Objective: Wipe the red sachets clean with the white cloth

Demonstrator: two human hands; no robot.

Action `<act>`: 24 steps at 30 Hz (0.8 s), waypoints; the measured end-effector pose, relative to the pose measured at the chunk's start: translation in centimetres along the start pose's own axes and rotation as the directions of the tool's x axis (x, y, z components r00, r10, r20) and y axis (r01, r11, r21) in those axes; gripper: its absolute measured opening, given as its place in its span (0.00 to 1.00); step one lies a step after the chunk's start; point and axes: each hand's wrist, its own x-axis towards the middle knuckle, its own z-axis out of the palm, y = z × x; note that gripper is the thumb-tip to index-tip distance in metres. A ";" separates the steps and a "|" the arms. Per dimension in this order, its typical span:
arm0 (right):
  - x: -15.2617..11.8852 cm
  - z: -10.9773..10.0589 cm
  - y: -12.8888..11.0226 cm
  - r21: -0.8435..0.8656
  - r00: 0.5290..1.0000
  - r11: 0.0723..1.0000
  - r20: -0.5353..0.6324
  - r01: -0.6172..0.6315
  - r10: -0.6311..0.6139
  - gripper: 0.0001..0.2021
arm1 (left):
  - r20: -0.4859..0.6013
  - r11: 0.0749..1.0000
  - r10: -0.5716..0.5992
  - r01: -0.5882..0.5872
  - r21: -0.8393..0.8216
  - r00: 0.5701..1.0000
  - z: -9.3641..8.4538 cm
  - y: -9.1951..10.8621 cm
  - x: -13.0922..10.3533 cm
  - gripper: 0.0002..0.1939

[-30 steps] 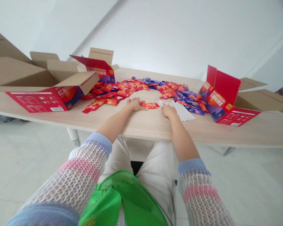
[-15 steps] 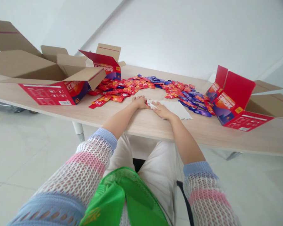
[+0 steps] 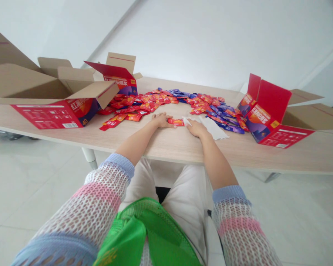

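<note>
A red sachet (image 3: 176, 122) lies flat on the table between my hands. My left hand (image 3: 161, 120) grips its left end, thumb along the near edge. At the sachet's right end, my right hand (image 3: 196, 128) is closed on a bunched part of a white cloth or paper wipe (image 3: 217, 130), pressed against the sachet. The rest of the wipe spreads out flat to the right, with a ragged near edge. Red sachets (image 3: 152, 101) and purple sachets (image 3: 223, 117) lie in an arc of loose piles beyond my hands.
A large open carton (image 3: 47, 116) stands at the left, with a second open carton (image 3: 122, 82) behind it. Another red carton (image 3: 283, 135) with raised flaps stands at the right. The table's front edge (image 3: 172, 159) runs just before my lap.
My right hand has drawn its fingers in on the wipe and moved slightly right along the sachet. More of the sachet's red face shows now. My left hand stays at its left end.
</note>
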 end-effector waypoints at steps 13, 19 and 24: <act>0.4 0.1 0.2 0.409 0.945 0.906 -0.324 0.111 0.031 0.29 | 0.021 1.000 -0.012 0.012 0.005 1.000 0.1 -0.2 0.1 0.48; 0.6 1.9 -2.6 0.487 0.916 0.789 -0.326 0.374 -0.233 0.33 | -0.081 0.996 -0.010 0.016 0.083 0.997 1.1 -0.8 0.1 0.43; 0.5 2.1 -3.8 0.286 0.949 0.906 -0.038 0.312 -0.315 0.28 | -0.076 0.991 -0.033 0.042 0.127 0.997 1.1 -0.8 0.3 0.46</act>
